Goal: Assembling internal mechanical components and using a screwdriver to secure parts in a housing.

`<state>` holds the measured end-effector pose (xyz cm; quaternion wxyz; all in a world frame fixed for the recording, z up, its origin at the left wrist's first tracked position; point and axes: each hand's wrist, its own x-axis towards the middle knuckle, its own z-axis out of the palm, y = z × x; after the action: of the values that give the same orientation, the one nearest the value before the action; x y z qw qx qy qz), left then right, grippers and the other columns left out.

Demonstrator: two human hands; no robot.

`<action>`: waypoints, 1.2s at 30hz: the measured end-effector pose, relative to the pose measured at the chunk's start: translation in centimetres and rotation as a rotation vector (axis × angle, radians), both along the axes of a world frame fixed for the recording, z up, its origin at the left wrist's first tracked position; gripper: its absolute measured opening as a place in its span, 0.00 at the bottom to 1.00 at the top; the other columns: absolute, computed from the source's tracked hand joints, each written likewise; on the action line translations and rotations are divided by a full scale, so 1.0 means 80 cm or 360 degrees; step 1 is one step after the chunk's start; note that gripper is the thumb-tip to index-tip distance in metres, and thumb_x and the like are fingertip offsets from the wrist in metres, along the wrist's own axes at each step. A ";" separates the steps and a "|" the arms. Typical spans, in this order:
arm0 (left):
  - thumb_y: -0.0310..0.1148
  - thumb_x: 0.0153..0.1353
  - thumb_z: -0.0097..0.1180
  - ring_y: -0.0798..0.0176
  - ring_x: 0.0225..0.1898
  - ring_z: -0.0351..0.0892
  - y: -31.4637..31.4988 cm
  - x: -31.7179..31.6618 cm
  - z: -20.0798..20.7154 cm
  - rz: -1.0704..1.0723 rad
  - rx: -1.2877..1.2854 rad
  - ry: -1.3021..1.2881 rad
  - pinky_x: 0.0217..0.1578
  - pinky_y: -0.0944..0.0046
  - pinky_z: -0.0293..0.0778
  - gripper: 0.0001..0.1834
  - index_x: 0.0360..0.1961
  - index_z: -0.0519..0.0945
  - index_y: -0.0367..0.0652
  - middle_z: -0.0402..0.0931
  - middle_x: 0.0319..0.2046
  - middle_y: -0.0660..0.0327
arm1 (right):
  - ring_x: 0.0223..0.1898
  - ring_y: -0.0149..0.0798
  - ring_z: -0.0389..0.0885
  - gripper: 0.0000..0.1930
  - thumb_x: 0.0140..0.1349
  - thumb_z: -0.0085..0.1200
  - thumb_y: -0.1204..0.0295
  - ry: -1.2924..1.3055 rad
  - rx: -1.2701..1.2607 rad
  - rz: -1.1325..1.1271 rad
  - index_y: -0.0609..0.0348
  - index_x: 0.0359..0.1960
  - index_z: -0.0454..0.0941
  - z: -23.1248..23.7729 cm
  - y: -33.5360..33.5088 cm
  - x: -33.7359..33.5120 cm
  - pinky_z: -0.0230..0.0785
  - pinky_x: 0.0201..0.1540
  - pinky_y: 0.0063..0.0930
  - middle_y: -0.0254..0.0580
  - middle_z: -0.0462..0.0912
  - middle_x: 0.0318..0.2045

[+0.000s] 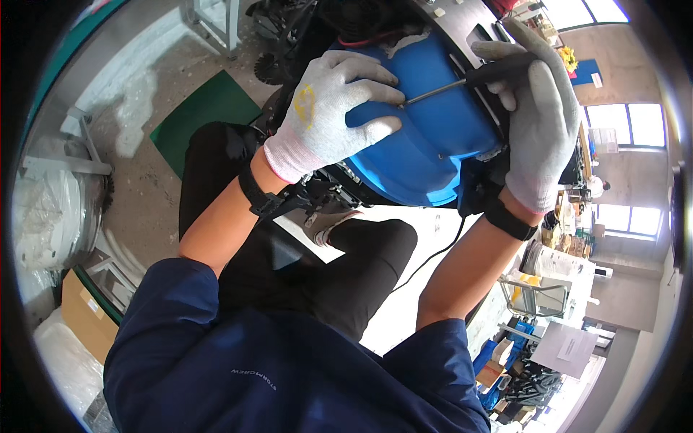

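A screwdriver [437, 92] with a black handle and a long thin metal shaft is gripped in my right hand [541, 123], which wears a pale grey glove. Its shaft slants left and down across a curved blue plastic shell [426, 137], and the tip meets a small spot by my left fingertips. My left hand [336, 108], also gloved, rests on the shell's left side with fingers and thumb apart. Whether a small screw sits under the tip is too small to tell. Dark machine parts [354, 22] surround the shell.
A black cable [429, 260] hangs below the shell, near my right forearm. On the floor to the left lies a green mat [206, 119]. Plastic-wrapped goods [58, 209] and a cardboard box [86, 310] stand at the far left. A metal-framed cart [538, 296] is on the right.
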<state>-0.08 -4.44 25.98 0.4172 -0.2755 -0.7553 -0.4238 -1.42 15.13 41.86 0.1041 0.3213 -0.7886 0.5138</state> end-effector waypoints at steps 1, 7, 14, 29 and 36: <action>0.36 0.46 0.73 0.57 0.50 0.78 0.000 -0.002 0.000 0.0019 0.0029 0.0033 0.52 0.55 0.73 0.14 0.36 0.87 0.52 0.83 0.43 0.68 | 0.31 0.23 0.70 0.27 0.75 0.45 0.58 0.0035 -0.0011 -0.0087 0.70 0.62 0.74 -0.001 -0.004 0.001 0.62 0.36 0.17 0.51 0.86 0.46; 0.35 0.46 0.73 0.57 0.49 0.78 0.002 -0.003 0.003 -0.0016 -0.0010 0.0061 0.51 0.56 0.73 0.15 0.37 0.87 0.51 0.82 0.44 0.67 | 0.31 0.21 0.76 0.14 0.70 0.59 0.68 0.0027 -0.0077 -0.0336 0.61 0.52 0.84 -0.003 0.004 0.002 0.70 0.37 0.13 0.33 0.85 0.35; 0.34 0.44 0.74 0.56 0.48 0.79 0.004 0.006 0.003 0.0021 0.0161 -0.0081 0.52 0.56 0.74 0.18 0.40 0.87 0.49 0.83 0.46 0.64 | 0.30 0.22 0.70 0.25 0.76 0.46 0.57 0.0118 0.0037 -0.0308 0.71 0.59 0.77 -0.002 -0.011 0.005 0.62 0.34 0.15 0.47 0.87 0.41; 0.33 0.47 0.72 0.57 0.50 0.80 0.000 0.002 0.002 -0.0038 0.0019 0.0019 0.53 0.55 0.73 0.13 0.36 0.87 0.49 0.84 0.43 0.66 | 0.31 0.23 0.78 0.13 0.67 0.63 0.67 -0.0127 -0.0207 -0.0260 0.61 0.49 0.84 -0.002 0.003 0.000 0.71 0.37 0.15 0.34 0.84 0.34; 0.32 0.46 0.72 0.57 0.49 0.81 -0.001 0.001 0.001 -0.0044 0.0006 0.0044 0.53 0.55 0.73 0.14 0.36 0.86 0.49 0.84 0.43 0.66 | 0.33 0.25 0.80 0.12 0.66 0.64 0.67 -0.0118 -0.0257 -0.0300 0.62 0.45 0.82 -0.007 0.008 -0.003 0.74 0.40 0.17 0.35 0.84 0.35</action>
<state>-0.03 -4.50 26.05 0.4223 -0.2909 -0.7448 -0.4270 -1.64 15.76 41.29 0.1482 0.2170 -0.7748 0.5750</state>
